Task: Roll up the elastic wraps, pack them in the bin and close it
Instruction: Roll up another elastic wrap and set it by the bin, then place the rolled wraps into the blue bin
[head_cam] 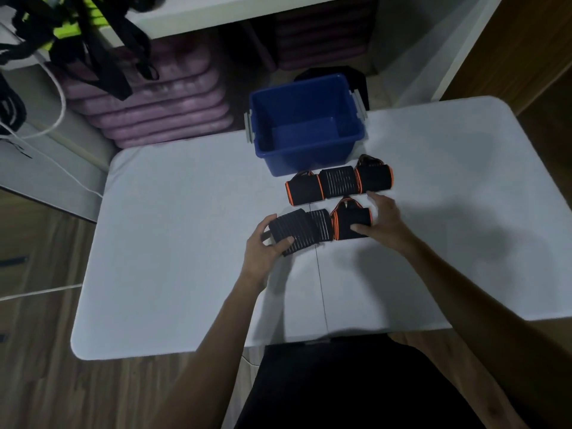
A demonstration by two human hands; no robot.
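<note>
Two hands grip ribbed black rolled wraps: left hand (pixel 263 246) one striped roll (pixel 289 232), right hand (pixel 382 218) an orange-edged roll (pixel 351 222).

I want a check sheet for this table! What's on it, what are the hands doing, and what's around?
Surface: white table, seam down its middle.
Job's things: open blue bin, empty, no lid seen; back row of three rolled wraps; striped wrap and orange-edged wrap in the front row.
Clutter: nothing seen.
Hands: left hand grips the striped wrap; right hand holds the orange-edged wrap.
Cables: white cord at left, off the table.
Surroundings: purple mats stacked under a shelf, black straps hanging, wood floor.
</note>
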